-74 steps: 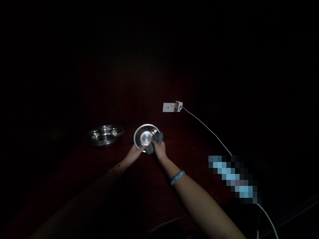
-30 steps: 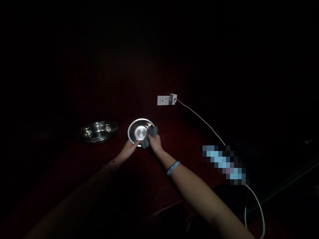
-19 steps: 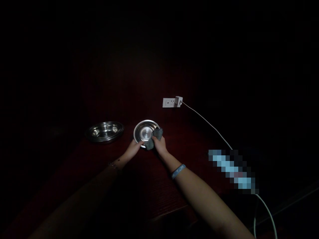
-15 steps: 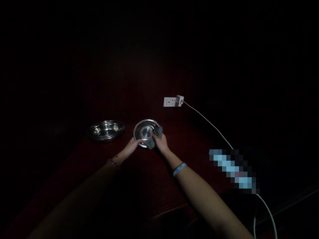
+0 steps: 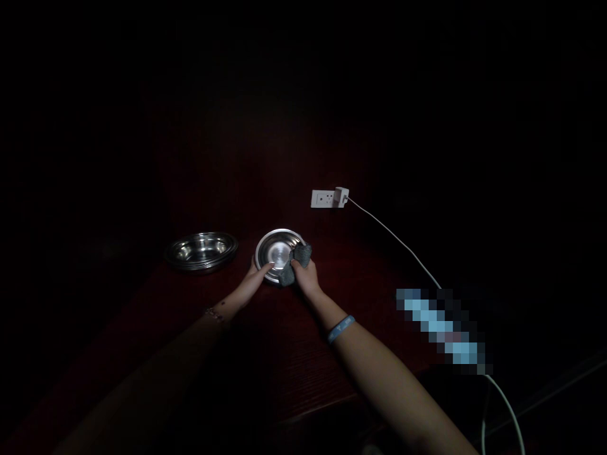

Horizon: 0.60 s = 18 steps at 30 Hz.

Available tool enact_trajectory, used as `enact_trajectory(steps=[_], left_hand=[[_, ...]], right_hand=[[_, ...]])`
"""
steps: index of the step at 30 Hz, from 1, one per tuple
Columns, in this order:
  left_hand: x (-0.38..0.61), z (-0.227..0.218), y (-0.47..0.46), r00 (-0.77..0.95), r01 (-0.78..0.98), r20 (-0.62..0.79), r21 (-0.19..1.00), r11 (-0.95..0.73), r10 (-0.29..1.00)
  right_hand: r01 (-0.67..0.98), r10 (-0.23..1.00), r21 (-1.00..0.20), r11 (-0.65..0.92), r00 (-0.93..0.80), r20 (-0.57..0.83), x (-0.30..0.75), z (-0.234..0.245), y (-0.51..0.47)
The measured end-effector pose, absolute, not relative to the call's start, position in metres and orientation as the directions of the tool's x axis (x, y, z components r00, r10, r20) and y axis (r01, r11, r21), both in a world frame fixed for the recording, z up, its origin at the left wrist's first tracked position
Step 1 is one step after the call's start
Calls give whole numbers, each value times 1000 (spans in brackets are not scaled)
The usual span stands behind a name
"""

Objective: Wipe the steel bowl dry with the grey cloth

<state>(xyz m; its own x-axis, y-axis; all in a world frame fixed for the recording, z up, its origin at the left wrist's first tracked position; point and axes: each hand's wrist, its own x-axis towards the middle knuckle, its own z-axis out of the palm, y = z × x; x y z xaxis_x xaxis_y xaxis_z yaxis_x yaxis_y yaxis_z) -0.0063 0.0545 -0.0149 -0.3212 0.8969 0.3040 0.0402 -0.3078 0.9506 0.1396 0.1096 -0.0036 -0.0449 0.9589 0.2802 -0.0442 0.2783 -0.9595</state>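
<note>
A shiny round metal bowl (image 5: 277, 246) is tilted toward me between my hands. My left hand (image 5: 253, 280) grips its lower left rim, the thumb over the inside and the fingers behind, out of sight. In my right hand (image 5: 306, 275) is a bunched grey cloth (image 5: 287, 276), pressed against the bowl's right rim. The right thumb lies on the cloth; the other fingers are mostly hidden. To the left, a stack of similar metal bowls (image 5: 202, 265) sits on the dark red wooden table (image 5: 313, 354).
A wall socket (image 5: 323, 199) holds a white plug adapter (image 5: 341, 196). Its white cable (image 5: 393, 234) runs down to the right, past a pixelated light-blue patch (image 5: 441, 332). The table's front edge (image 5: 317, 409) shows near the bottom. Deep shadow hides the surroundings.
The bowl has tipped slightly more toward me, and my left thumb reaches further over its inside. My right hand with the cloth has shifted a little. The whole view has moved slightly.
</note>
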Motion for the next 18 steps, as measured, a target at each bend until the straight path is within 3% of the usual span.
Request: enact_trajectory(steps=[7, 14, 18], left_hand=[[-1, -13, 56, -288, 49, 354, 933, -356, 890], [-10, -6, 58, -413, -1, 303, 943, -333, 859], [-12, 0, 53, -474, -24, 215, 966, -257, 854]], right_hand=[[-121, 978, -973, 198, -44, 205, 135, -5, 104], [-70, 966, -967, 243, -77, 248, 133, -5, 101], [20, 935, -937, 348, -79, 345, 136, -6, 99]])
